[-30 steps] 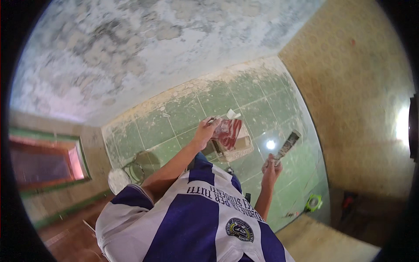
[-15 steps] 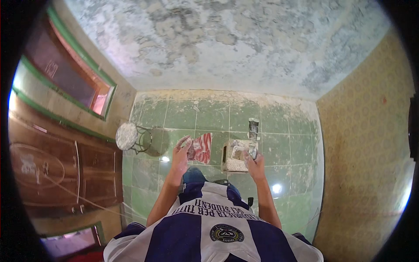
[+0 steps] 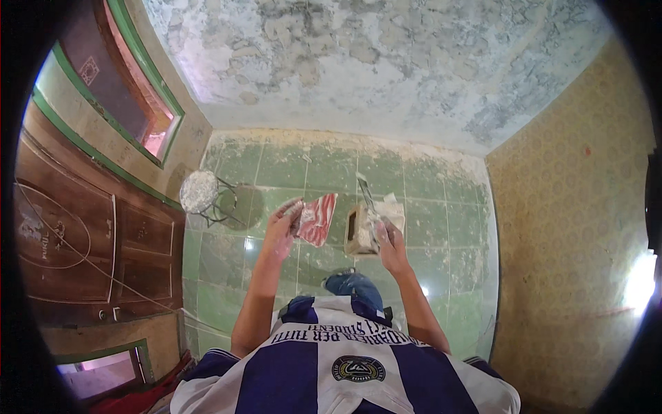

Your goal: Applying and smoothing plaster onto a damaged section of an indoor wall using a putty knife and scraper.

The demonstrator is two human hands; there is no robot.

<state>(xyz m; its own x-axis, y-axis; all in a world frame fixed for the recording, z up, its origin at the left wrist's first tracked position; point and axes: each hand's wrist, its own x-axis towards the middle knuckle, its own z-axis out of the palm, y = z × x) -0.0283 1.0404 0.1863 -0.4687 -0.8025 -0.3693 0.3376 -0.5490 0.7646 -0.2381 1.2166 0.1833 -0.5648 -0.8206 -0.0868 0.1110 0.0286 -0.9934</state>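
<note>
Both forearms reach forward from the torso, hands well apart. Left hand [image 3: 285, 218]: fingers bent, angled rightward; grip closed on the edge of a red-and-white striped piece [image 3: 319, 217], which shows against the green tiled floor [image 3: 282, 168]. Right hand [image 3: 390, 241]: forearm leaning inward, grip narrow around a flat scraper [image 3: 365, 188], blade pointing forward. Scraper overlaps a spattered box [image 3: 360, 243] in view; contact cannot be told. Writing: 2 lines of dark inverted lettering and 1 round crest on the striped shirt [image 3: 298, 366]; pale scrawl on the brown door [image 3: 141, 228].
</note>
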